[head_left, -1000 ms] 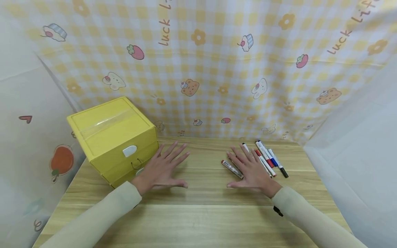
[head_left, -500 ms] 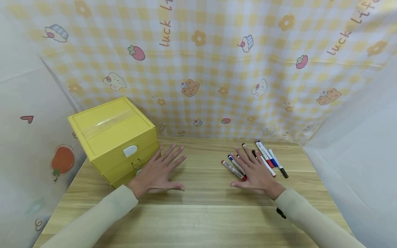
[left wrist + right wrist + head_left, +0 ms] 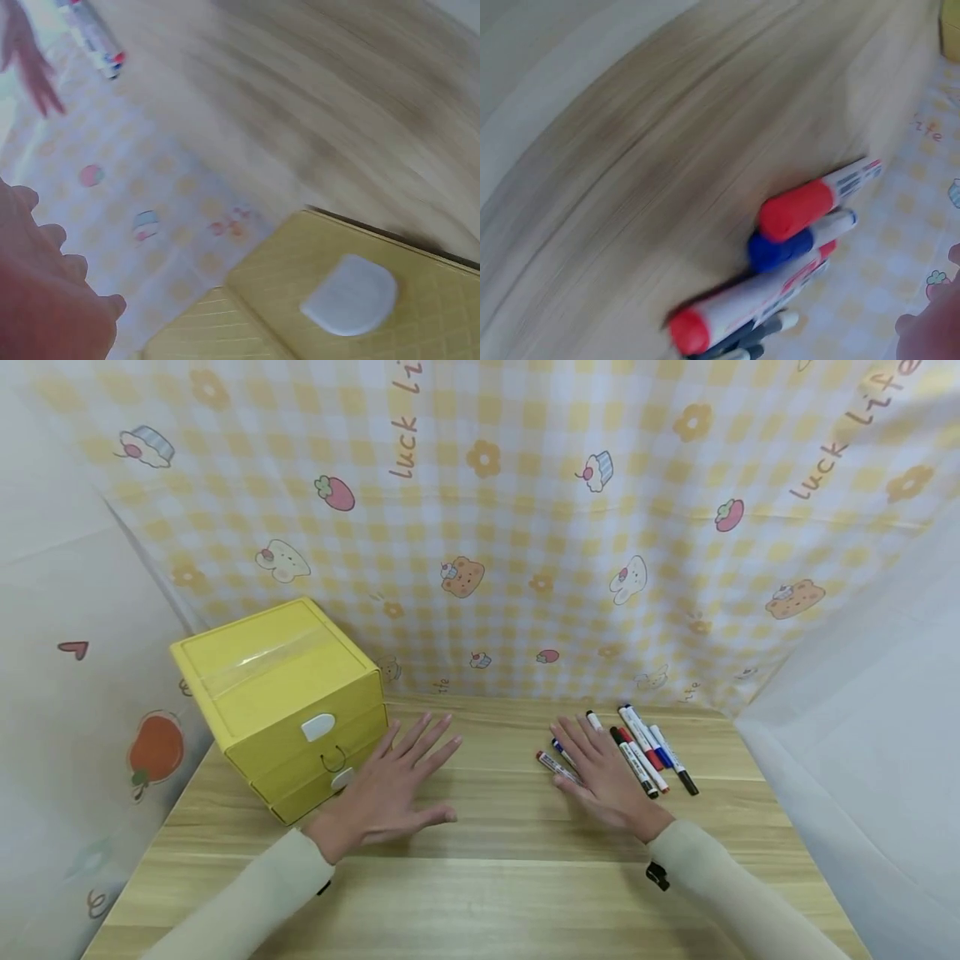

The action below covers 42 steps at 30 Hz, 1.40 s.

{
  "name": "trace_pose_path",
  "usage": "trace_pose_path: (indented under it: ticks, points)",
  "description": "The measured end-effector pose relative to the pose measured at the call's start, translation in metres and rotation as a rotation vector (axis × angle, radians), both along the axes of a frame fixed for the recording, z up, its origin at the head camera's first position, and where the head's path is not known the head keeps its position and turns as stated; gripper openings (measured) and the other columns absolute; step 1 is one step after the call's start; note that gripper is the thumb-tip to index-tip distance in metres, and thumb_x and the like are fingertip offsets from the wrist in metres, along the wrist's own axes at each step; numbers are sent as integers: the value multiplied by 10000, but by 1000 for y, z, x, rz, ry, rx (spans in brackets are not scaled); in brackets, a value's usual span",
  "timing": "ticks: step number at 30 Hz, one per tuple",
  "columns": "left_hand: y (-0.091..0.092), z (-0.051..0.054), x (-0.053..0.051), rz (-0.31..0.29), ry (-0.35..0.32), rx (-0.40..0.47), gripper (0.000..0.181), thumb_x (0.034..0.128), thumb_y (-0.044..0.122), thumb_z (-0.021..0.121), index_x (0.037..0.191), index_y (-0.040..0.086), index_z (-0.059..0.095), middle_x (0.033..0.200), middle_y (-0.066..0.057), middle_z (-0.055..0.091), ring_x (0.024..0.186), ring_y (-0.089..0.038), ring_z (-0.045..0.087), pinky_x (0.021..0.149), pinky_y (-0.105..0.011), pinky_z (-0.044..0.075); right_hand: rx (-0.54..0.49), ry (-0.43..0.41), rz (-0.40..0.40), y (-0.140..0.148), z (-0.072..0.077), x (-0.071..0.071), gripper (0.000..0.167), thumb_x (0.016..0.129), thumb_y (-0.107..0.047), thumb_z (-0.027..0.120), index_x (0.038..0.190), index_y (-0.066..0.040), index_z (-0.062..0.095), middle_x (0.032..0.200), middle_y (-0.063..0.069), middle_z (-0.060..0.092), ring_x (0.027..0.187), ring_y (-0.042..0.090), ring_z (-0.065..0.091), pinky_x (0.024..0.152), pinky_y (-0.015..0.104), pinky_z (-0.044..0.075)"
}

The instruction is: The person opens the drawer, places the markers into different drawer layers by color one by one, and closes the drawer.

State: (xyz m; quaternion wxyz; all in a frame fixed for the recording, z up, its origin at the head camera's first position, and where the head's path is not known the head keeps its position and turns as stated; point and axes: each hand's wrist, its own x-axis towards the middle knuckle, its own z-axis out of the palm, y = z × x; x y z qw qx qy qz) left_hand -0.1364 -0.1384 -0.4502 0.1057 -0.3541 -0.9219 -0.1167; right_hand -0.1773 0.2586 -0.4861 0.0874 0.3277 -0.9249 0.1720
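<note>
Both hands are held out palm down with fingers spread or straight, and neither grips anything. In the head view the left hand (image 3: 386, 789) is beside the front of a yellow drawer box (image 3: 281, 677) with white handle tabs (image 3: 318, 727). The right hand (image 3: 606, 777) is over a group of whiteboard markers, partly hiding some. A red-capped marker (image 3: 799, 210) and a blue-capped marker (image 3: 780, 251) lie close together in the right wrist view, apart from the fingertips at its right edge. A black-capped marker (image 3: 639, 764) lies just right of the right hand.
More markers, including a black-capped one (image 3: 675, 760), lie at the right rear of the wooden table (image 3: 465, 893). A yellow checked cloth (image 3: 510, 527) hangs behind the table, and white sheets enclose both sides. A cord loop (image 3: 333, 760) shows on the box front.
The right hand has shifted slightly left, uncovering the black-capped marker and covering more of the markers at its left. The left hand stays nearly in place, and the head view has tilted slightly.
</note>
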Motion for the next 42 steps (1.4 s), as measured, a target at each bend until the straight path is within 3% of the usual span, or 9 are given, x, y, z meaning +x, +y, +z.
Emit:
trace_pose_path:
  ticks: [7, 12, 16, 23, 27, 31, 35, 39, 42]
  points:
    - [5, 27, 22, -9, 66, 145, 1012, 1017, 692, 637, 1776, 176, 210, 1853, -64, 72, 1684, -379, 99, 1333, -587, 28, -162, -176, 5, -32, 5, -6, 676, 1174, -311, 486, 1769, -122, 227, 1830, 83, 162, 1683, 376, 81, 1287, 702, 125]
    - [4, 47, 38, -35, 188, 338, 892, 1041, 558, 657, 1719, 77, 332, 1809, -118, 247, 1660, -409, 202, 1330, -589, 109, -251, -312, 20, -58, 9, -10, 634, 1200, -343, 425, 1775, -161, 228, 1831, 56, 160, 1685, 349, 72, 1280, 715, 127]
    - [-2, 61, 49, -6, 293, 505, 748, 1072, 481, 629, 1623, 2, 469, 1708, -175, 425, 1626, -404, 303, 1314, -600, 193, -330, -393, 48, -82, 16, -16, 603, 1216, -327, 385, 1775, -167, 227, 1826, 89, 183, 1683, 344, 97, 1312, 634, 112]
    - [-17, 75, 61, 148, 515, 791, 602, 1102, 425, 634, 1376, -112, 654, 1459, -276, 642, 1518, -374, 494, 1265, -423, 367, -481, -489, 119, -122, 23, -30, 592, 1220, -327, 380, 1771, -161, 237, 1823, 62, 205, 1676, 299, 168, 1326, 558, 138]
    - [-32, 79, 64, 256, 578, 901, 593, 1054, 371, 678, 1344, -146, 652, 1416, -315, 652, 1490, -416, 518, 1264, -451, 371, -516, -533, 129, -144, 27, -36, 598, 1212, -411, 385, 1770, -246, 250, 1818, -23, 216, 1666, 207, 186, 1322, 529, 172]
    - [-53, 75, 62, 394, 603, 980, 620, 950, 274, 720, 1403, -135, 611, 1482, -306, 601, 1497, -446, 485, 1280, -467, 332, -546, -569, 185, -164, 35, -41, 597, 1213, -347, 399, 1770, -201, 242, 1823, 12, 215, 1665, 212, 195, 1323, 512, 191]
    - [-78, 67, 61, 561, 511, 1069, 660, 894, 140, 732, 1504, -60, 578, 1603, -197, 511, 1522, -357, 426, 1270, -422, 277, -581, -605, 251, -183, 39, -46, 595, 1205, -264, 435, 1763, -155, 259, 1817, 61, 237, 1667, 236, 199, 1317, 526, 227]
    - [-96, 59, 61, 737, 264, 1199, 683, 984, 55, 715, 1625, 71, 483, 1658, -59, 444, 1547, -232, 398, 1282, -343, 278, -579, -661, 277, -199, 40, -48, 595, 1198, -244, 468, 1757, -157, 285, 1805, 51, 275, 1656, 227, 238, 1303, 504, 276]
    - [-105, 52, 59, 821, 100, 1298, 629, 1058, 85, 683, 1643, 110, 456, 1653, -54, 445, 1544, -208, 410, 1260, -308, 338, -559, -688, 276, -209, 39, -46, 589, 1200, -246, 473, 1754, -158, 295, 1783, 51, 329, 1626, 229, 316, 1286, 466, 319]
